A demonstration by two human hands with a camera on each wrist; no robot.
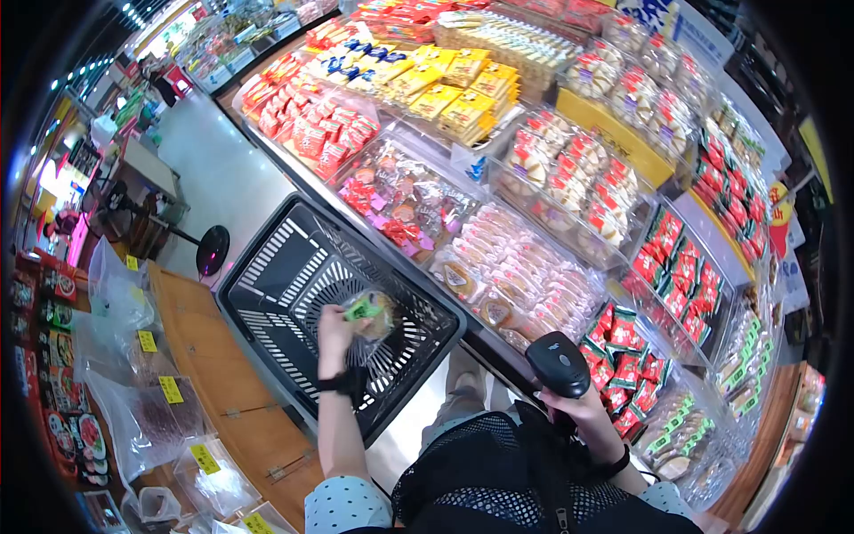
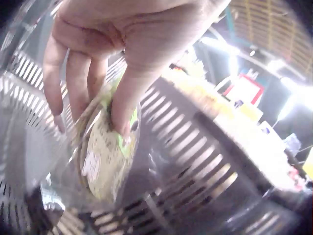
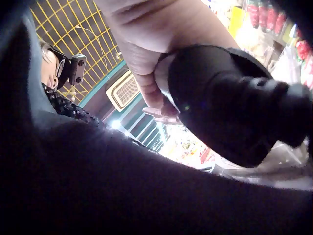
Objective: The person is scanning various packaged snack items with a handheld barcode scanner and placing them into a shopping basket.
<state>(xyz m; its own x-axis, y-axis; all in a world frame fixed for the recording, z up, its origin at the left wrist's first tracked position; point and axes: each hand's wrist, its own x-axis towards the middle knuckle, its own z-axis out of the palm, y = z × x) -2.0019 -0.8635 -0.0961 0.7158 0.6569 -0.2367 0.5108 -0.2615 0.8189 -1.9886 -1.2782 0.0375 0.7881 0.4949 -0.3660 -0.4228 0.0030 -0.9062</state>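
Observation:
In the head view my left hand is inside a black slotted shopping basket, holding a clear-wrapped flat round pastry pack with a green label. The left wrist view shows my thumb pressed on one face of the pastry pack, with the other fingers behind it. Slotted basket walls surround the hand there. My right hand grips a black handheld barcode scanner in front of my body, beside the snack display. In the right wrist view the scanner covers part of the fingers.
A sloping display of wrapped snacks in clear bins runs along the right of the basket. On the left stands a wooden shelf with clear covers and yellow price tags. The aisle floor extends beyond, with a black round-based stand.

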